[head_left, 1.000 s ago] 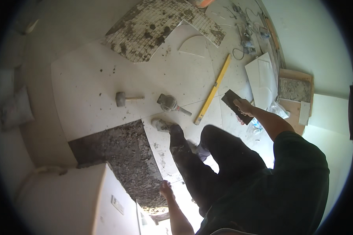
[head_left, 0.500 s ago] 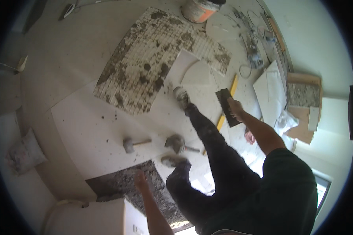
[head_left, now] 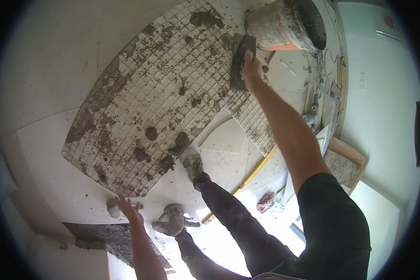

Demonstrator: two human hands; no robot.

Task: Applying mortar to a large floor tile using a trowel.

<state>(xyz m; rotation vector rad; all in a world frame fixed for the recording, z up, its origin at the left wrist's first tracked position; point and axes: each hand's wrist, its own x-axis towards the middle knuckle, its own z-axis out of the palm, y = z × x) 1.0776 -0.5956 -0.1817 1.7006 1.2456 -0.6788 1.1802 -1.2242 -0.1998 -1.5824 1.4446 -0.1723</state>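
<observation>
Grey mortar bed (head_left: 121, 240): spread, visible part uncovered.
Left hand (head_left: 129, 210): fingers parted, apparently empty.
Gridded slab (head_left: 149, 102): on the floor (head_left: 42, 163), patchily smeared; coat seemingly unfinished.
Right hand (head_left: 252, 74): fingers wrapped round trowel (head_left: 238, 65).
Bucket (head_left: 275, 28): just beyond trowel.

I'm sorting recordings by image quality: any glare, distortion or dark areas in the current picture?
Head view: glare whitens the floor between the legs. Head view: fisheye bends the left edge of the tile; corners are black. Head view: the bucket is dark inside, but the trowel in the right hand is readable.
</observation>
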